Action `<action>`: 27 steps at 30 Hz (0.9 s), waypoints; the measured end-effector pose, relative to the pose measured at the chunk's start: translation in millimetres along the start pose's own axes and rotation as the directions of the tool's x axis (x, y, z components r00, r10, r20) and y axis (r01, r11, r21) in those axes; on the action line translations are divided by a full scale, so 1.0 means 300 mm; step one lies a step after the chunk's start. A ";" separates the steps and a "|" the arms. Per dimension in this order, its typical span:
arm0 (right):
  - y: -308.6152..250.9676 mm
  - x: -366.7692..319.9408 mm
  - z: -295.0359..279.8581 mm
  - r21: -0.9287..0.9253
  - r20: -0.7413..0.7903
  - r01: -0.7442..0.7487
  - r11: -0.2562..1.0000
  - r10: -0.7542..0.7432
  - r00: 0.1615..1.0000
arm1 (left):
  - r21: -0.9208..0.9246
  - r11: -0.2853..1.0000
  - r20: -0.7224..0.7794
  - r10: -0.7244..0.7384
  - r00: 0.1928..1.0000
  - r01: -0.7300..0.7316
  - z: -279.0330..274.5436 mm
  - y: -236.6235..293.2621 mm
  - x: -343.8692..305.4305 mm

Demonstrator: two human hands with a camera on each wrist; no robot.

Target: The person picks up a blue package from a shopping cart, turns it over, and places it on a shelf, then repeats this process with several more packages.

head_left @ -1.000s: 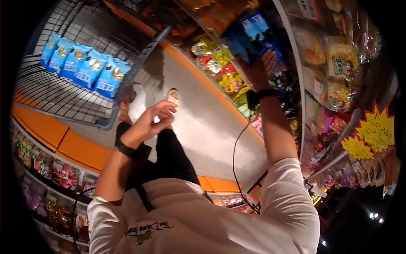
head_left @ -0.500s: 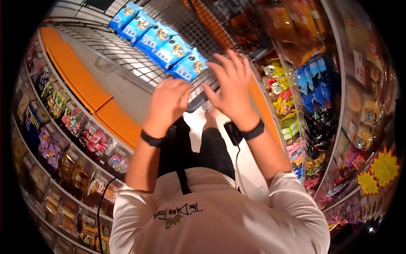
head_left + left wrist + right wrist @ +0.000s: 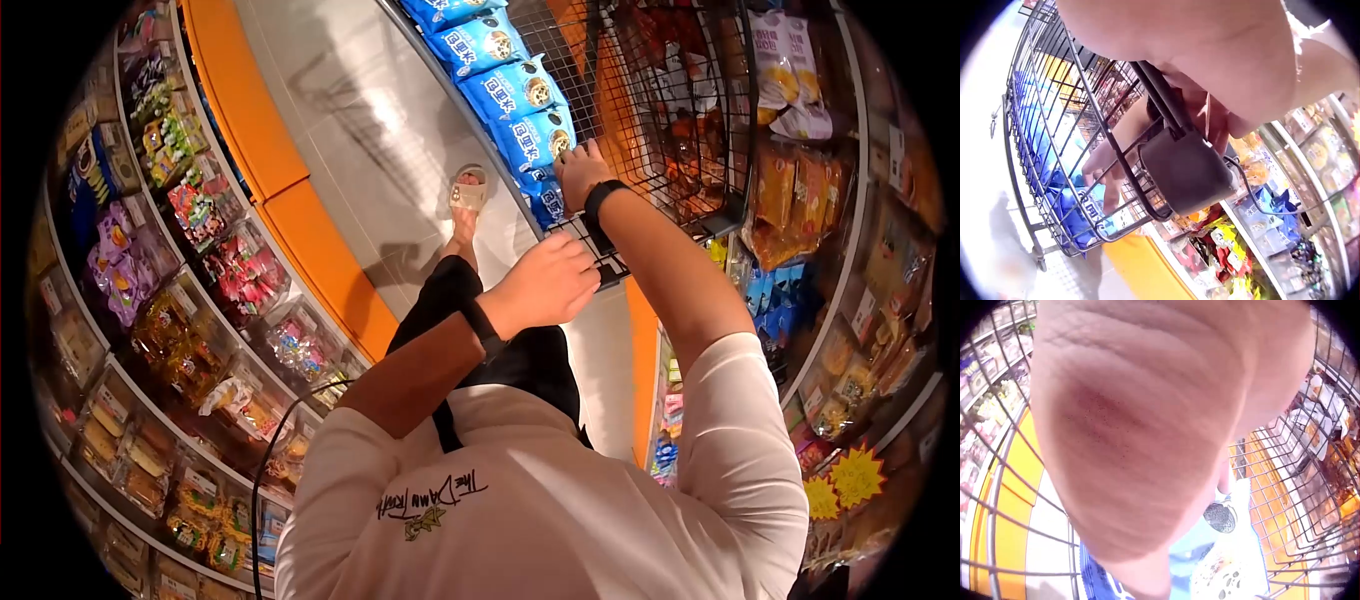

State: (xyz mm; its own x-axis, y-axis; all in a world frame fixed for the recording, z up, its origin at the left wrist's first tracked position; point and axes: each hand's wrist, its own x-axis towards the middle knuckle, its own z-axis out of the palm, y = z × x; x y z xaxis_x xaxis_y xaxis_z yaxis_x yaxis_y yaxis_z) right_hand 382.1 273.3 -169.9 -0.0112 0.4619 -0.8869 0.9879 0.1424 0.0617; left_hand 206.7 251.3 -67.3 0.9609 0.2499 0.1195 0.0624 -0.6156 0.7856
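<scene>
Several blue and white bags lie in a row in a black wire cart. My right hand reaches over the cart's near end, its fingertips at the nearest bags. In the left wrist view the right hand has its fingers pointing down, loosely extended, over a blue bag. Seen from the right wrist, a bag lies under the right hand, which hides part of it. My left hand curls round the cart's handle bar.
Shelves of packaged snacks with an orange base curve along the left. More racks of bagged goods stand on the right, with yellow star-shaped signs. Tiled floor shows between, with a sandaled foot.
The view has turned toward the cart, which now sits closer to the body. My right hand has moved over the cart to the bags, and my left hand has taken hold of the handle.
</scene>
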 end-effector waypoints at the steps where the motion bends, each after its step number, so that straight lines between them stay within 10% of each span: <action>1: 0.001 0.009 0.010 -0.014 -0.034 0.024 1.000 -0.025 0.999 | -0.011 1.000 -0.004 0.003 1.000 -0.003 -0.001 0.001 0.000; 9: -0.003 0.040 0.113 -0.047 -0.178 0.058 0.997 -0.066 0.982 | -0.013 1.000 0.054 -0.001 0.999 0.002 -0.018 0.012 0.029; 13: 0.075 -0.046 0.075 0.348 -0.103 0.098 0.932 -0.066 0.992 | -0.141 0.989 0.054 -0.037 0.998 0.044 -0.040 0.023 0.040; 16: 0.184 -0.217 0.009 0.716 -0.298 0.179 0.674 0.064 0.952 | -0.421 0.890 -0.010 -0.196 0.981 0.174 -0.127 0.039 0.072; 18: 0.227 -0.358 -0.045 0.977 -0.207 0.205 0.057 0.041 0.977 | -0.548 0.797 -0.175 -0.407 0.896 0.255 -0.183 0.059 0.109; 22: 0.165 -0.542 -0.133 0.834 -0.359 0.363 -0.414 0.092 0.929 | -0.671 0.697 -0.251 -0.533 0.808 0.252 -0.228 -0.016 0.178; 25: 0.166 -0.583 -0.193 0.802 -0.435 0.343 -0.489 -0.084 0.896 | -0.973 0.218 -0.085 -0.635 0.767 0.073 -0.281 -0.027 0.236; 27: 0.239 -0.498 -0.190 0.745 -0.479 0.351 -0.567 -0.089 0.873 | -0.972 0.115 0.081 -0.652 0.754 0.204 -0.359 -0.047 0.238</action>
State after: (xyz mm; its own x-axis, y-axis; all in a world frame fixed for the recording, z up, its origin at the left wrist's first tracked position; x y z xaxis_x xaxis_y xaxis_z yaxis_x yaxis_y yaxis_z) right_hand 445.7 264.4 -7.0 -0.1720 0.8100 -0.5607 -0.4492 -0.5711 -0.6871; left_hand 245.3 358.3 -4.3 0.7054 0.5291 -0.4717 -0.0592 0.7072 0.7046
